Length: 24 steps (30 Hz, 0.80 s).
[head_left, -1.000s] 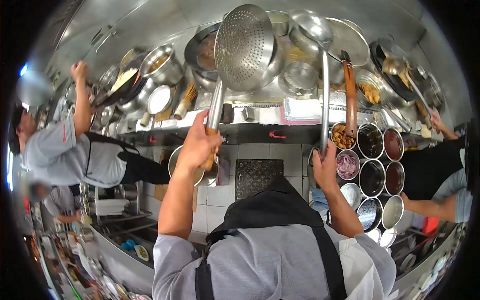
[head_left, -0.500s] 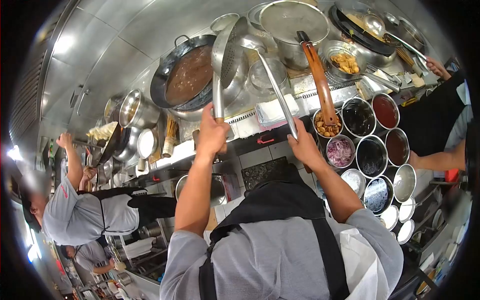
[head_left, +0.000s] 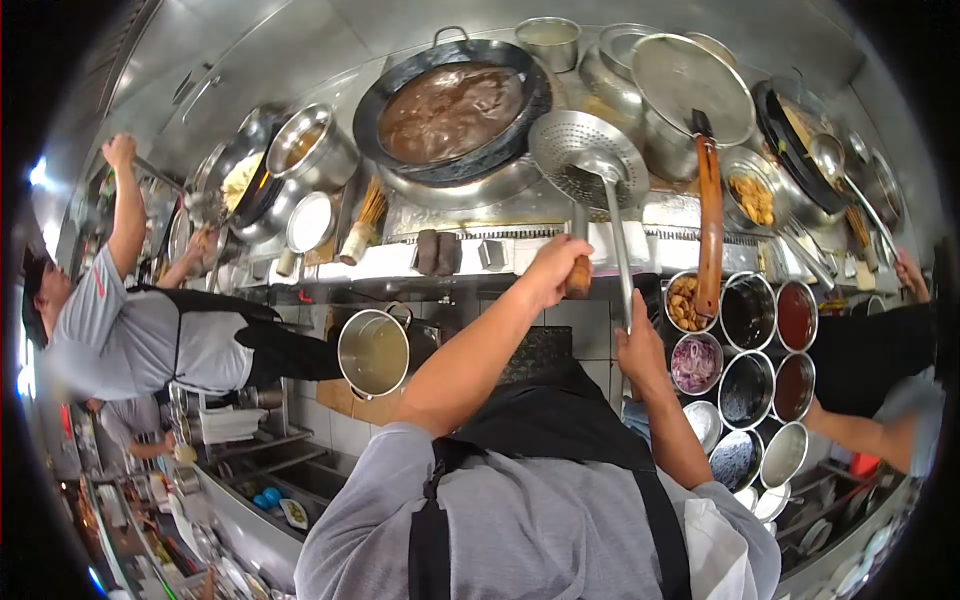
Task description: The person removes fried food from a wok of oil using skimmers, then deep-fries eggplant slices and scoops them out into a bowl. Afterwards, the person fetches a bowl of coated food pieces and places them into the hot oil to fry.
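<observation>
My left hand (head_left: pixel 560 268) is closed round the wooden-ended handle of a perforated skimmer (head_left: pixel 556 140). My right hand (head_left: pixel 640 345) grips the long metal handle of a ladle (head_left: pixel 602 168), whose bowl overlaps the skimmer's disc. Both tools are over the stove's front, right of a black wok (head_left: pixel 365 110) that holds bubbling brown liquid (head_left: pixel 450 110). A wooden-handled strainer (head_left: pixel 695 85) rests on a pot at the right, its handle reaching down over a container of browned pieces (head_left: pixel 686 303).
Sauce containers (head_left: pixel 747 310) and sliced onions (head_left: pixel 695 362) stand at my right. A pot of cloudy liquid (head_left: pixel 374 352) is low on the left. A co-worker (head_left: pixel 150 330) works at the left; another person's arm (head_left: pixel 860 440) shows at the right. A bamboo brush (head_left: pixel 366 220) lies left of the wok.
The skimmer has moved right, off the wok, and now lies lower beneath the ladle's bowl. My left hand has moved right, closer to my right hand. The camera view has turned.
</observation>
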Each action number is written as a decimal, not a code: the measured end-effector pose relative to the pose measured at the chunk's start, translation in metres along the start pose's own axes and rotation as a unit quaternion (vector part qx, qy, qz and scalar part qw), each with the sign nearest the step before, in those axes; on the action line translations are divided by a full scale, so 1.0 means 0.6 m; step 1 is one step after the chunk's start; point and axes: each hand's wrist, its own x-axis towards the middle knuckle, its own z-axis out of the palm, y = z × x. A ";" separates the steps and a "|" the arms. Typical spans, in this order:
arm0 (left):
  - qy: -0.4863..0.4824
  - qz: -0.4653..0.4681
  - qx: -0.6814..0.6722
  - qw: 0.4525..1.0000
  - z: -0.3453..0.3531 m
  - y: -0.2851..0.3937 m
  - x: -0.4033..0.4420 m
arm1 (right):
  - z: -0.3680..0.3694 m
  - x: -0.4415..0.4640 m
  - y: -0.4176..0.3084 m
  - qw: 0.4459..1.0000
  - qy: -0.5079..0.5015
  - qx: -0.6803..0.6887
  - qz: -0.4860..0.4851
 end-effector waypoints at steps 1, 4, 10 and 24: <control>-0.012 0.000 0.067 0.998 -0.010 -0.003 -0.008 | 0.003 0.003 0.003 1.000 0.002 -0.031 0.001; -0.036 0.024 0.203 0.978 -0.057 -0.020 -0.061 | -0.003 0.003 -0.002 0.999 0.000 -0.049 0.002; 0.007 -0.029 0.195 0.980 -0.276 -0.154 -0.238 | -0.021 0.006 -0.014 0.983 0.147 -0.007 -0.114; 0.233 -0.350 0.391 0.819 -0.521 -0.839 -0.879 | 0.442 0.041 -0.419 0.936 -0.170 -0.090 -0.294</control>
